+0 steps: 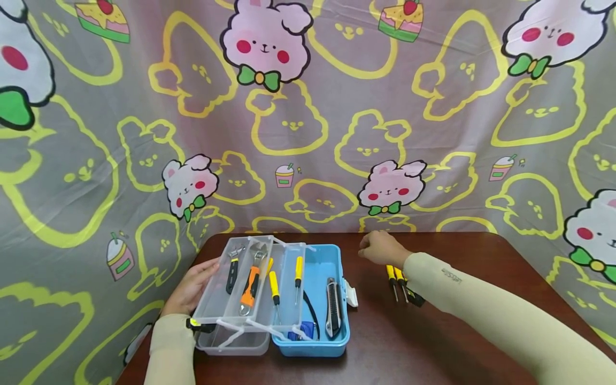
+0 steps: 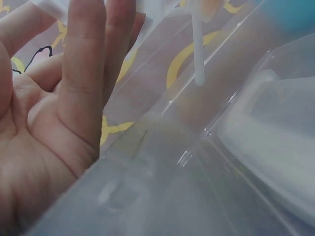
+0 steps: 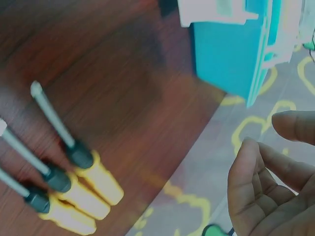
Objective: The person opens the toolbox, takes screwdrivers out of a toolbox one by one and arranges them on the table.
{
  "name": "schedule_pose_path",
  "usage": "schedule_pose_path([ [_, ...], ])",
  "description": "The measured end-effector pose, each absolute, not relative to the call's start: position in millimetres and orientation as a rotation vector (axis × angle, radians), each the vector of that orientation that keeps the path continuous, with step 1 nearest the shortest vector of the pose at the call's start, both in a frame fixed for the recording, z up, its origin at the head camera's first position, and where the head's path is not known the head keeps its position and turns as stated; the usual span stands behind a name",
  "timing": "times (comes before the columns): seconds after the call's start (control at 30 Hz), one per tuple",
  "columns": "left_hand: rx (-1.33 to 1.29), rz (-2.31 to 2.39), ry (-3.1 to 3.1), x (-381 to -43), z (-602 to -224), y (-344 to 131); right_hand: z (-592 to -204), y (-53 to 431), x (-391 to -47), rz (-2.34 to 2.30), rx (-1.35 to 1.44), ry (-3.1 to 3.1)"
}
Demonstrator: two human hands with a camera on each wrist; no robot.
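Observation:
My left hand (image 1: 194, 283) holds the left edge of a clear two-part tray (image 1: 215, 291) raised above an open blue toolbox (image 1: 313, 350). In the tray lie a black-handled adjustable wrench (image 1: 232, 275) and an orange-handled adjustable wrench (image 1: 251, 286). Yellow-handled screwdrivers (image 1: 275, 289) show in or through its right part. Right of the box, my right hand (image 1: 383, 247) hovers over the table with loosely curled fingers and nothing between thumb and fingertips. Below its wrist, three yellow-and-black screwdrivers (image 3: 98, 182) lie side by side on the table.
A utility knife (image 1: 333, 307), a blue object (image 1: 303, 330) and a black strip (image 1: 313, 313) lie in the toolbox. Its white latch (image 1: 352, 295) juts out rightward. The clear lid (image 1: 236, 342) rests at left. A patterned curtain (image 1: 308, 133) hangs behind the brown table (image 1: 375, 342).

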State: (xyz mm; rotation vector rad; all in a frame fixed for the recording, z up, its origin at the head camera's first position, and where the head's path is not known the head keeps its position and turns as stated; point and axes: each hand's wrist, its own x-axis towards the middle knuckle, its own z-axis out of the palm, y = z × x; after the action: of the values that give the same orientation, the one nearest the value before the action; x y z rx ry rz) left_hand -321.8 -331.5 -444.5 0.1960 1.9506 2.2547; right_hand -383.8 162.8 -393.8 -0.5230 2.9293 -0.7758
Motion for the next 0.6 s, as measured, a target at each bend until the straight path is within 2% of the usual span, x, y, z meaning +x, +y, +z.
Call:
schedule_pose_path([
  [0.6, 0.169, 2.287, 1.855, -320.8, -442.1, -329.4, -382.0, 100.3, -369.4, -0.754, -0.726, 2.873],
])
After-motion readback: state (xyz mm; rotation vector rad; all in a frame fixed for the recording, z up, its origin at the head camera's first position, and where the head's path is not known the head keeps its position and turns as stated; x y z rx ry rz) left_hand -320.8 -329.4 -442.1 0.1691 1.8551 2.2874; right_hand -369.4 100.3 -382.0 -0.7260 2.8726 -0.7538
